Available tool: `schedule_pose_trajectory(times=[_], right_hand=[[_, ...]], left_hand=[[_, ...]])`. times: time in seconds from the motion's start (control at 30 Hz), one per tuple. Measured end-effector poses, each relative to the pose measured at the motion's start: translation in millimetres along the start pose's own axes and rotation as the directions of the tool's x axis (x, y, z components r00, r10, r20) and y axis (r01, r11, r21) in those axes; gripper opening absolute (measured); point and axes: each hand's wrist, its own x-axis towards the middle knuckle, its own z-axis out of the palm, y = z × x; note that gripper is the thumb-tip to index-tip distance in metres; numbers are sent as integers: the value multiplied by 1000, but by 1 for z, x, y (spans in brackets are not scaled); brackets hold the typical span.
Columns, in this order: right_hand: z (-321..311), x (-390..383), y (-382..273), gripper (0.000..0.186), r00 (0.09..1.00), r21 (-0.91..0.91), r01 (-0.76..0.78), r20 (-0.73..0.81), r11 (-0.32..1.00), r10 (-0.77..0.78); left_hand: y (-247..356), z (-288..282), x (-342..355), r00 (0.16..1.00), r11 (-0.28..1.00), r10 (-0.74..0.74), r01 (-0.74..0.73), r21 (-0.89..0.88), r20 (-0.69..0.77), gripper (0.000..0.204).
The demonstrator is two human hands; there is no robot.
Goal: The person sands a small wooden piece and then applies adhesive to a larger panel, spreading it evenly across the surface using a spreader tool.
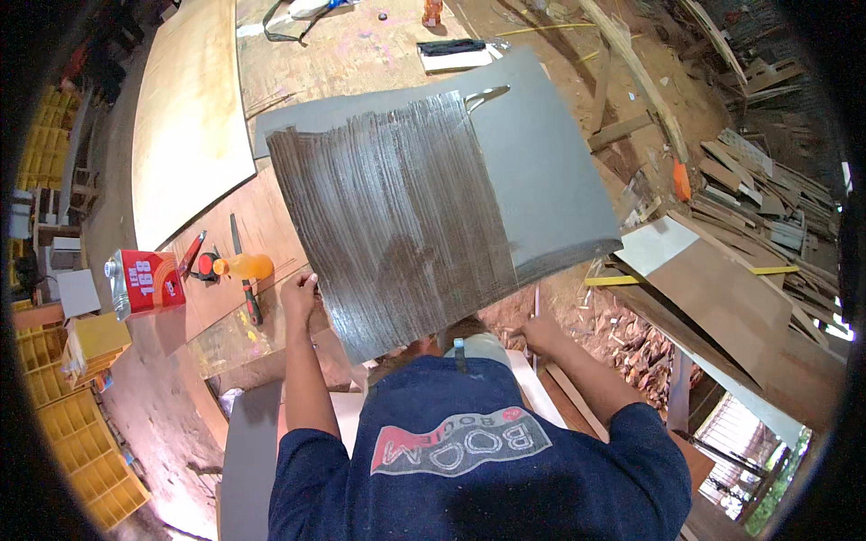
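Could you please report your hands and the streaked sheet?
Left hand at edge of streaked sheet, which overlaps grey sheet. Right hand apart, grip unclear. Orange bottle off left.

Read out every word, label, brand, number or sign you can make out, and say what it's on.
I won't copy wording or brands, only where print stands:
Red and silver boxy can: large, legible white letters and numerals.
Navy blue fabric T-shirt: legible outlined lettering on a red and grey panel, upside down here.
Capped bottle of orange liquid: any print is too small to read.
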Motion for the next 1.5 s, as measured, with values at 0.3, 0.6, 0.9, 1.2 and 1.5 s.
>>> schedule_pose_trajectory(times=[0.3, 0.6, 0.9, 1.2, 1.5], right_hand=[[-252, 221, 26, 55, 914, 307, -42, -373, 951, 161], [-325, 457, 80, 49, 931, -33, 25, -362, 999, -35], [-261, 423, 118, 45, 993, -114, -49, -114, 992, 36], [-142, 233, 94, 48, 977, -19, -34, -209, 999, 30], [-41, 48, 50, 42, 947, 117, 78, -318, 990, -38]], left_hand=[[20, 13, -3, 995, 996, -87, 86, -15, -51, 15], [20, 16, -13, 955, 966, -223, 244, 89, -196, 15], [9, 28, -13, 944, 971, -160, 203, 126, -287, 18], [32, 23, -10, 983, 982, -30, 63, 179, -181, 20], [-12, 14, 1, 993, 997, 3, 6, 73, -120, 19]])
